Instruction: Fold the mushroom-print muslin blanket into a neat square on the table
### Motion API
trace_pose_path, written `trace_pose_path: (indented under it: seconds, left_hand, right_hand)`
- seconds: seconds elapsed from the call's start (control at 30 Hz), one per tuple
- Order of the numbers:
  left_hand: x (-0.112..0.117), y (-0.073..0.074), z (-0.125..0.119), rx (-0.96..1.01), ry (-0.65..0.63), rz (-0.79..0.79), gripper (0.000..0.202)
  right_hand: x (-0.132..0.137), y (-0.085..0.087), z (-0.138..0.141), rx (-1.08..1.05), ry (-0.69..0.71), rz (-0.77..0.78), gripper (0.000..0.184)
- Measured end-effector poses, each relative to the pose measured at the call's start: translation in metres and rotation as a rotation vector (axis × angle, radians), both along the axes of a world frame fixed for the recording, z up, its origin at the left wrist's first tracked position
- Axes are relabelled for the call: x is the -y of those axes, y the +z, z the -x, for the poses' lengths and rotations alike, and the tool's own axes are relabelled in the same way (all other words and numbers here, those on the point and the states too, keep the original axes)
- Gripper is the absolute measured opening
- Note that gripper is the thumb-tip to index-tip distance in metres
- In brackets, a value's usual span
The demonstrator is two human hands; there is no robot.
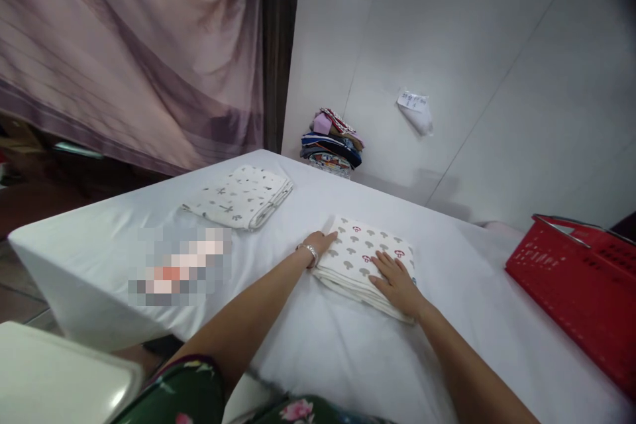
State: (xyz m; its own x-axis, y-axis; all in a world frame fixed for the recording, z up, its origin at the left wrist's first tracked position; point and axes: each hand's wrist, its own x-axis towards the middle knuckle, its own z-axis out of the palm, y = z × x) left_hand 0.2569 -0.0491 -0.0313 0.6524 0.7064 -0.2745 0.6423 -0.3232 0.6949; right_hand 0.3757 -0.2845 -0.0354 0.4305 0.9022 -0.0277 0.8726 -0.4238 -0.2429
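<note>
A thick folded white cloth (355, 248) printed with grey and red mushrooms lies on the white-covered table (298, 338). At its left edge is my left hand (319, 243), fingers stretched out against the side and upper corner, a silver bracelet on the wrist. My right hand (396, 283) rests flat on the right part of the cloth with the fingers spread. Farther left on the table lies another folded white cloth (238, 195) with small grey plant prints, untouched by either hand.
A red plastic basket (571, 291) with a metal handle stands at the right. Beyond the table's far edge is a stack of folded fabrics (332, 142) by the wall. A pink curtain (173, 59) hangs at left. A white stool (59, 371) is at lower left. Part of the table is pixelated.
</note>
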Motion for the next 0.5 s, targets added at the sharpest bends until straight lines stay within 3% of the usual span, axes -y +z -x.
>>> trace_pose_path:
  seconds: [0.2, 0.33, 0.5]
  left_hand:
    - [0.013, -0.001, 0.009, 0.046, 0.014, -0.003, 0.066]
    - [0.023, 0.000, 0.013, 0.078, 0.017, -0.076, 0.071]
    - [0.022, -0.004, 0.017, 0.144, -0.026, 0.007, 0.080]
  right_hand:
    - [-0.019, 0.024, -0.011, -0.129, -0.026, 0.036, 0.060]
    - [-0.073, 0.040, -0.015, -0.060, -0.016, -0.050, 0.054]
    - [-0.149, 0.034, -0.013, 0.040, 0.061, -0.037, 0.049]
